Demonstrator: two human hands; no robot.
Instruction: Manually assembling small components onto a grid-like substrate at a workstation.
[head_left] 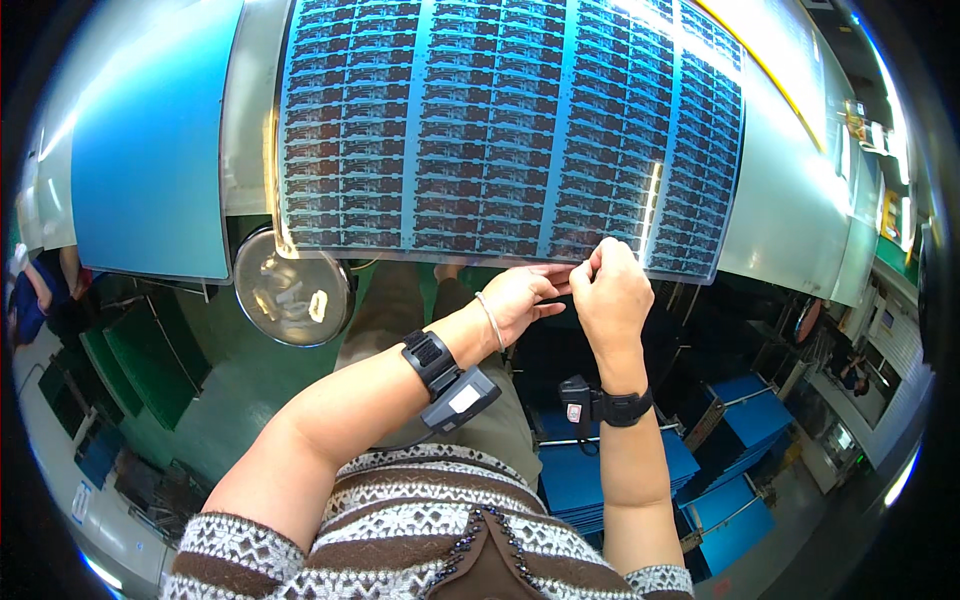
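Note:
A glossy blue panel (490,130) with rows of dark repeated patterns lies on the table in front of me, with a clear film edge showing along its near side. My right hand (615,300) is closed in a pinch at that near edge, right of the middle. What its fingertips hold is hidden. Close beside it, my left hand (518,303) reaches in from the left, fingers stretched out and partly apart at the same edge. Its fingertips come up against the right hand's fingers; whether they touch is unclear.
A plain blue sheet (150,140) lies to the left on the pale table. Below the table's edge is a round metallic stool seat (293,290). Stacked blue sheets (640,470) stand at lower right, green boards (150,360) at left. Another person's arm (38,285) shows far left.

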